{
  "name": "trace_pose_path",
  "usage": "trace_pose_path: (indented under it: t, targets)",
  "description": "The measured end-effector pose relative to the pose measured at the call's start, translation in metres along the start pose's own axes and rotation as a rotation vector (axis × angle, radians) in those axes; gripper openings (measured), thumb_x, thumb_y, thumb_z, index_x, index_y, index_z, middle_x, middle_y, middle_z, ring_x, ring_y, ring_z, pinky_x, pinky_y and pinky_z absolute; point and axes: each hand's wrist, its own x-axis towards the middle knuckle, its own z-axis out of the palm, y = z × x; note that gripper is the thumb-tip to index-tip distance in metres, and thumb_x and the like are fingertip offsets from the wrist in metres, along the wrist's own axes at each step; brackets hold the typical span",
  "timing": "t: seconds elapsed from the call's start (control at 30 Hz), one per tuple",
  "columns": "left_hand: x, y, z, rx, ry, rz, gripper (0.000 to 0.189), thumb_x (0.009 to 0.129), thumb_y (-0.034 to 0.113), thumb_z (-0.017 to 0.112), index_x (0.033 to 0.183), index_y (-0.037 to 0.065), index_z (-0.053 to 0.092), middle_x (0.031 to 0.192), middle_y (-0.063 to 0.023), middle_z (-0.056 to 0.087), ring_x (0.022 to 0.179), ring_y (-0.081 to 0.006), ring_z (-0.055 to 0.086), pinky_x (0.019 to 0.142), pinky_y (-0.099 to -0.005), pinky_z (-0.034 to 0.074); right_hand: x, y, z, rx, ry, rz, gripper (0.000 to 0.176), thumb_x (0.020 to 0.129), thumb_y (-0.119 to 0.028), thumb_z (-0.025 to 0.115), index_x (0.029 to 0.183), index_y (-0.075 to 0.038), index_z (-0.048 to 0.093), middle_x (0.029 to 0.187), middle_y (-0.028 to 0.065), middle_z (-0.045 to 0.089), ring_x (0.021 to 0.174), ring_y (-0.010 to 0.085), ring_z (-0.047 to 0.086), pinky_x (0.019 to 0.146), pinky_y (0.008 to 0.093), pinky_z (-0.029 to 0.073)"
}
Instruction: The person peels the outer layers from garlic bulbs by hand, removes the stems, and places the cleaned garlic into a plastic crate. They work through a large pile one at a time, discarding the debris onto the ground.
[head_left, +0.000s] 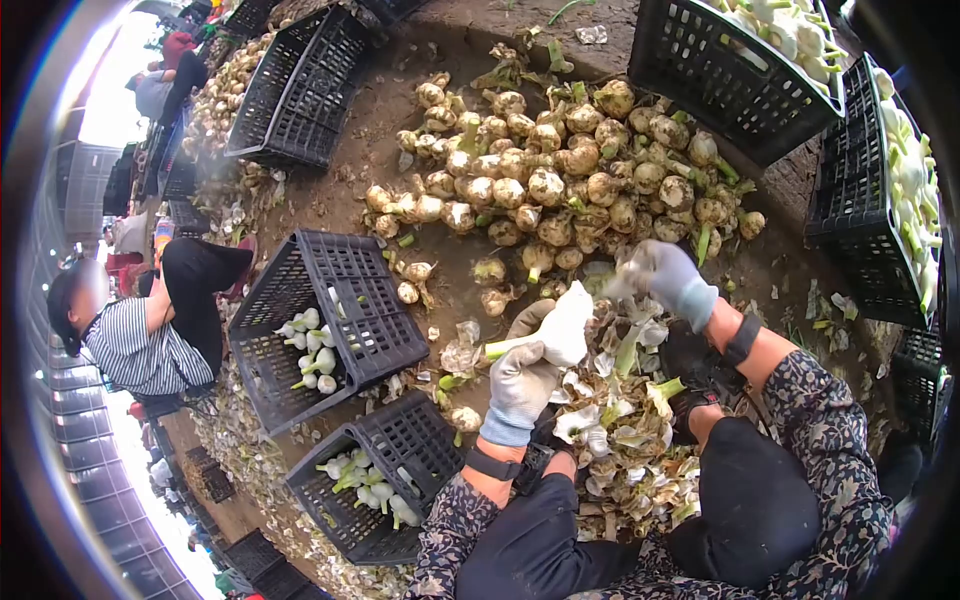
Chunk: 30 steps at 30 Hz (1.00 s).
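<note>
My left hand (pixel 523 378), in a soiled light glove, is wrapped round the green stem of a white garlic bulb (pixel 568 325). The bulb points up and to the right. My right hand (pixel 660 275), also gloved, is up and to the right of the bulb, apart from it; its fingers are blurred, so what they hold, if anything, cannot be made out. Beyond both hands lies a heap of dirty, unpeeled garlic bulbs (pixel 547 187). Peeled skins (pixel 625 440) are piled below the hands, between my legs.
Two black crates with white bulbs, an upper one (pixel 375 300) and a lower one (pixel 410 450), stand at left. Full crates (pixel 720 80) (pixel 855 200) stand at upper right, an empty-looking crate (pixel 300 90) at upper left. A person in a striped shirt (pixel 150 345) sits far left.
</note>
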Motion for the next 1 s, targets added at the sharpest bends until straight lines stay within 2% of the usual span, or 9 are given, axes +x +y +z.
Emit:
trace_pose_path:
  t: [0.17,0.3,0.4,0.47,0.6,0.7,0.83,0.93,1.0]
  targets:
    - [0.003,0.004,-0.002,-0.052,0.196,-0.068,0.037,0.084,0.015,0.054,0.116,-0.002,0.058,0.120,-0.0172,0.060,0.111,-0.0307,0.058,0.095,-0.0438,0.048,-0.046,-0.066,0.027,-0.242,-0.007,-0.691,0.067,0.074,-0.002,0.062,0.135,-0.021,0.044,0.131,0.0175,0.047,0.101,0.0326,0.062,0.083,0.0388,0.053]
    - [0.001,0.005,-0.001,0.106,0.220,-0.011,0.025,0.090,0.016,0.048,0.102,-0.002,0.062,0.098,-0.0140,0.067,0.088,-0.0240,0.066,0.078,-0.0355,0.055,-0.047,-0.069,0.045,-0.550,-0.064,-0.686,0.025,0.072,-0.007,0.061,0.096,-0.013,0.063,0.089,0.0066,0.063,0.078,0.0303,0.063,0.062,0.0410,0.051]
    - [-0.002,0.009,-0.005,0.178,0.245,0.065,0.024,0.089,0.015,0.048,0.092,-0.003,0.063,0.089,-0.0140,0.068,0.078,-0.0238,0.066,0.072,-0.0335,0.056,-0.056,-0.063,0.050,-0.384,-0.095,-0.898,0.029,0.060,-0.003,0.060,0.087,-0.013,0.062,0.075,0.0068,0.060,0.069,0.0314,0.061,0.056,0.0397,0.048]
    - [-0.008,0.014,0.001,0.393,0.294,0.176,0.024,0.088,0.016,0.050,0.082,-0.001,0.065,0.081,-0.0140,0.068,0.073,-0.0232,0.067,0.069,-0.0322,0.056,-0.071,-0.067,0.056,-0.468,-0.400,-0.853,0.017,0.069,-0.009,0.061,0.085,-0.014,0.064,0.080,0.0071,0.062,0.072,0.0299,0.064,0.059,0.0403,0.051]
    - [-0.037,0.076,-0.014,-0.027,0.520,0.397,0.029,0.088,0.027,0.053,0.099,0.001,0.061,0.091,-0.0155,0.067,0.080,-0.0311,0.066,0.062,-0.0423,0.057,-0.104,-0.053,0.083,-0.604,-1.016,-0.762,0.017,0.072,-0.014,0.060,0.089,-0.013,0.066,0.085,0.0072,0.066,0.079,0.0303,0.066,0.063,0.0438,0.051]
    - [-0.098,0.133,-0.023,0.251,0.612,0.737,0.026,0.089,0.025,0.051,0.099,0.003,0.062,0.086,-0.0144,0.067,0.079,-0.0280,0.067,0.065,-0.0411,0.058,-0.105,-0.024,0.092,-0.871,-1.183,-0.671,0.022,0.075,-0.021,0.063,0.095,-0.014,0.063,0.092,0.0098,0.065,0.084,0.0321,0.065,0.064,0.0448,0.051]
    - [-0.178,0.169,-0.021,0.939,1.260,1.224,0.029,0.087,0.012,0.056,0.113,0.000,0.058,0.112,-0.0142,0.059,0.086,-0.0266,0.065,0.075,-0.0392,0.057,-0.072,-0.019,0.072,-1.071,-1.085,-0.475,0.029,0.075,-0.020,0.062,0.103,-0.012,0.065,0.092,0.0147,0.063,0.084,0.0338,0.065,0.064,0.0451,0.051]
    - [-0.164,0.173,0.013,1.300,1.253,1.598,0.034,0.085,0.007,0.060,0.118,0.001,0.055,0.119,-0.0138,0.054,0.084,-0.0242,0.064,0.075,-0.0375,0.056,-0.055,-0.005,0.055,-0.983,-0.553,-0.502,0.026,0.074,-0.016,0.063,0.099,-0.009,0.066,0.092,0.0149,0.063,0.082,0.0328,0.066,0.066,0.0439,0.053]
    - [-0.147,0.179,0.007,2.107,0.960,1.324,0.037,0.083,0.004,0.063,0.119,0.003,0.055,0.113,-0.0117,0.057,0.082,-0.0208,0.063,0.072,-0.0353,0.055,-0.039,0.005,0.050,-0.873,-0.365,-0.431,0.022,0.074,-0.016,0.063,0.095,-0.009,0.064,0.099,0.0143,0.061,0.083,0.0340,0.066,0.066,0.0456,0.053]
